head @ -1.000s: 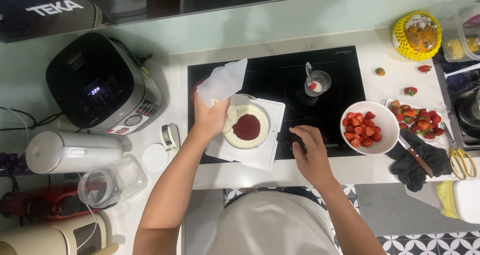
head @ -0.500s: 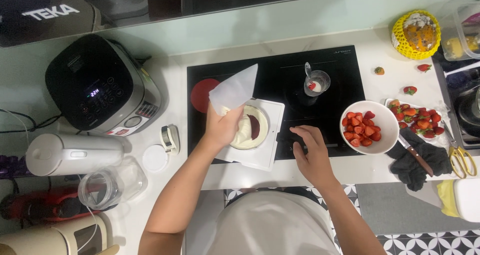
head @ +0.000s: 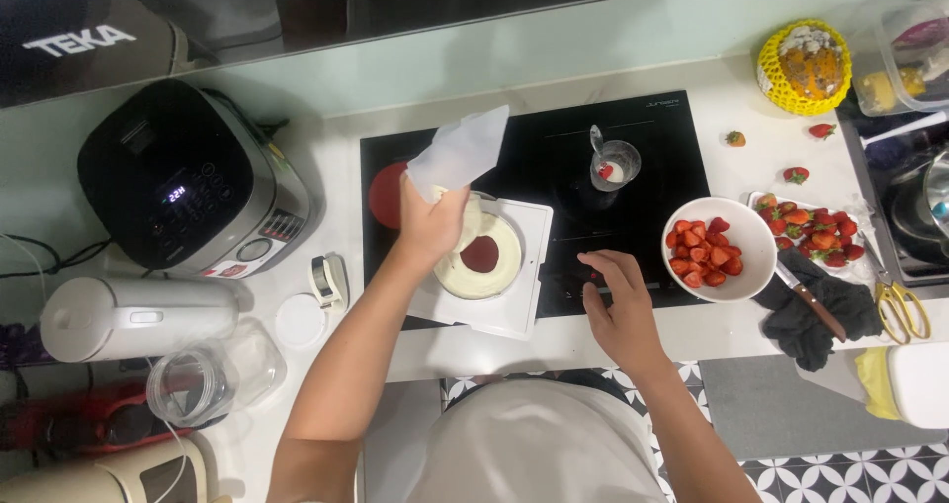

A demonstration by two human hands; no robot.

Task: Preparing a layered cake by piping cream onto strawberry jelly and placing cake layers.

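A: On the black cooktop [head: 633, 142], centre of the counter — what sits left of it?

B: Biggest item, a black and silver multicooker [head: 188, 182], well left of the cooktop. Below that, further toward the counter's front edge, a white jug-shaped appliance [head: 133, 315] lying on its side.

A: On the cooktop itself?

B: White square board [head: 519, 300] overhanging the cooktop's front left corner. On it a round cake [head: 481, 256], cream ring around a dark red centre.

A: Hands?

B: Left hand [head: 427, 228] is clenched round a white piping bag [head: 458, 152], at the cake's left edge; the bag's open end flares up over the cooktop. Right hand [head: 618, 300] rests open and flat on the cooktop's front edge, grasping nothing.

A: Right side?

B: White bowl of cut strawberries [head: 719, 248] at the cooktop's right front corner. Smaller, a glass cup with a spoon [head: 615, 162] on the cooktop, behind the board.
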